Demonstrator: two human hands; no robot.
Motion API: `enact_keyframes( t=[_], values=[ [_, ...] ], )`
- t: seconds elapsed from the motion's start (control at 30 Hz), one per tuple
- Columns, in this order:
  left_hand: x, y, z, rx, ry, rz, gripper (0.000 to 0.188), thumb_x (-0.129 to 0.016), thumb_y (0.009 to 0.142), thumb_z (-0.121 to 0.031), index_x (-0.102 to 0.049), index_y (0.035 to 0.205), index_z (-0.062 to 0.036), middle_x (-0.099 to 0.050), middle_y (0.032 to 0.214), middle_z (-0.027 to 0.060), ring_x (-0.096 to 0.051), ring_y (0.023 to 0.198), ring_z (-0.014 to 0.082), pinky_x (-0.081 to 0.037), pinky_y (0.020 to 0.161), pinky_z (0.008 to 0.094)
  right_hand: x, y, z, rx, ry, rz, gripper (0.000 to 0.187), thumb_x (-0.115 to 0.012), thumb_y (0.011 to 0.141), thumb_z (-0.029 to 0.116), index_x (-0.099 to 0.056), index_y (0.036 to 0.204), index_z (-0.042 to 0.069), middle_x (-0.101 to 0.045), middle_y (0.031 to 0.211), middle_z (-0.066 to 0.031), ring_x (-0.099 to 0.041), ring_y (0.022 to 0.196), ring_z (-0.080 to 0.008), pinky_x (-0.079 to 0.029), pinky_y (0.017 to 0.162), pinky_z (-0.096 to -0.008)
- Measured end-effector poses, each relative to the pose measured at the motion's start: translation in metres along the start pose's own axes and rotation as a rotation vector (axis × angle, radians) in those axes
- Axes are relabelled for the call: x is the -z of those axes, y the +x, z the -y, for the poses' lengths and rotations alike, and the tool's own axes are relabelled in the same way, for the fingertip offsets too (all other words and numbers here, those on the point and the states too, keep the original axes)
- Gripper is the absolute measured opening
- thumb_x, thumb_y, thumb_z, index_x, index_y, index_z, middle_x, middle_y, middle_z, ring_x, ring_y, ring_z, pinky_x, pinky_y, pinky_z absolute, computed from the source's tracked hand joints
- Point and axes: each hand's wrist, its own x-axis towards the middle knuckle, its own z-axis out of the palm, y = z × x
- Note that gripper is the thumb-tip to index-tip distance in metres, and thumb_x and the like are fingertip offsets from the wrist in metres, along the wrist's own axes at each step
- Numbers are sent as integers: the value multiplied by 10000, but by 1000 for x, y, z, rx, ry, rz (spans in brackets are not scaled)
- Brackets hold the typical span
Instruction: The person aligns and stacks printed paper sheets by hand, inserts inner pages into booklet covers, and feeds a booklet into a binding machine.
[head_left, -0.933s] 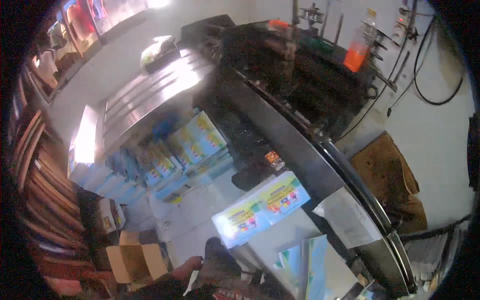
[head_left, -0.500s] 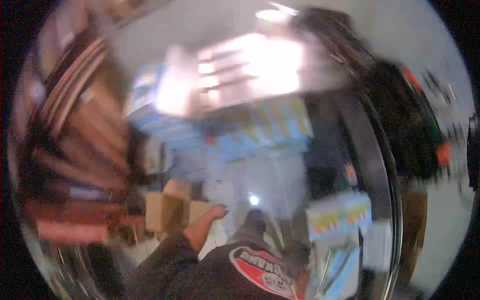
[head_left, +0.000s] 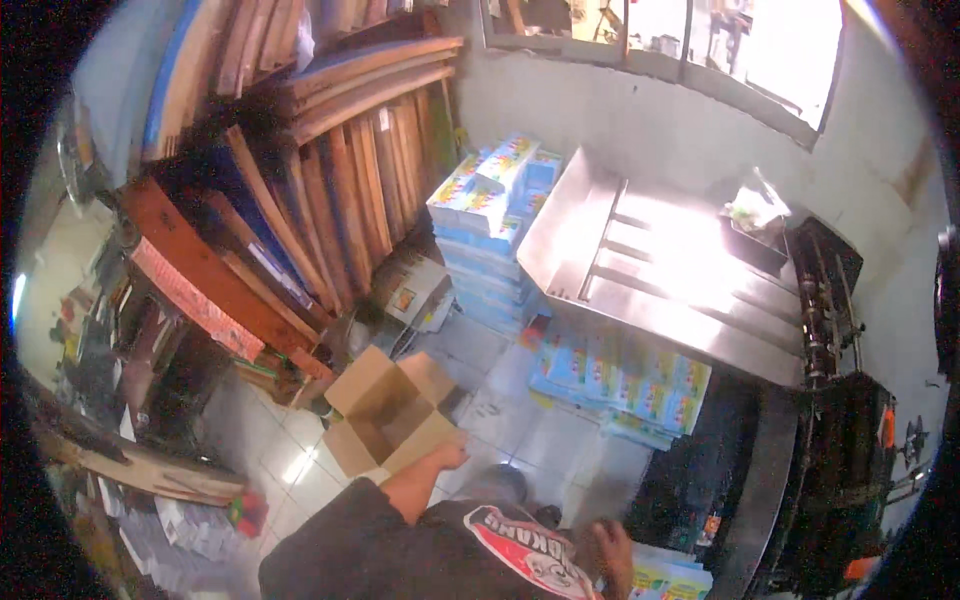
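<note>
My left hand (head_left: 452, 454) is beside the near flap of an open cardboard box (head_left: 396, 412), its fingers small and blurred. Whether it touches the flap I cannot tell. The box has its flaps spread outward and stands on the tiled floor. Low at my right side, my right hand (head_left: 610, 548) is dark and smeared, close to a stack of light-blue printed packs (head_left: 672, 578). What that hand holds, if anything, does not show.
Blue-white printed boxes (head_left: 480, 245) are stacked by the wall. Other printed packs (head_left: 620, 385) lie below a metal table (head_left: 660, 270). Wooden-edged boards (head_left: 350, 190) fill the left side. Dark machinery (head_left: 835, 440) stands at the right. A wooden beam (head_left: 150, 470) juts in at left.
The view has steadied from a heavy blur and swung, with the window now in sight. The cardboard box appears larger and more from above. My right hand now shows at the lower right.
</note>
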Motion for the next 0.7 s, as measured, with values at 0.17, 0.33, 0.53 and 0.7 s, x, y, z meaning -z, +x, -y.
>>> enact_keyframes(
  t=[0.17,0.33,0.53,0.7],
  values=[
    [-13,-24,122,373,105,17,346,-610,760,-302,-673,962,-29,-647,1005,221,-612,959,393,-476,834,448,17,74,55,165,59,-102,461,-587,887,182,-473,1283,-26,-601,1151,-131,-579,1042,-222,-451,911,-336],
    [148,79,91,522,-455,-759,302,-614,835,-272,-647,957,2,-648,858,207,-626,771,332,-479,729,408,13,156,27,74,-71,-125,397,-611,871,200,-543,1185,-33,-620,1101,-133,-582,1035,-214,-445,902,-328],
    [413,285,38,264,-485,-933,381,-596,869,-403,-662,960,-39,-659,890,172,-629,842,348,-487,724,412,16,239,-146,-27,-615,60,440,-632,839,346,-592,1067,-28,-611,1050,-235,-588,935,-381,-464,807,-435],
    [522,403,35,247,-332,-982,372,-581,834,-445,-678,933,-100,-650,944,141,-619,905,332,-479,769,443,-32,220,-130,-54,-785,179,511,-515,896,493,-599,1145,54,-560,1208,-195,-466,1176,-349,-353,979,-540]
  ],
)
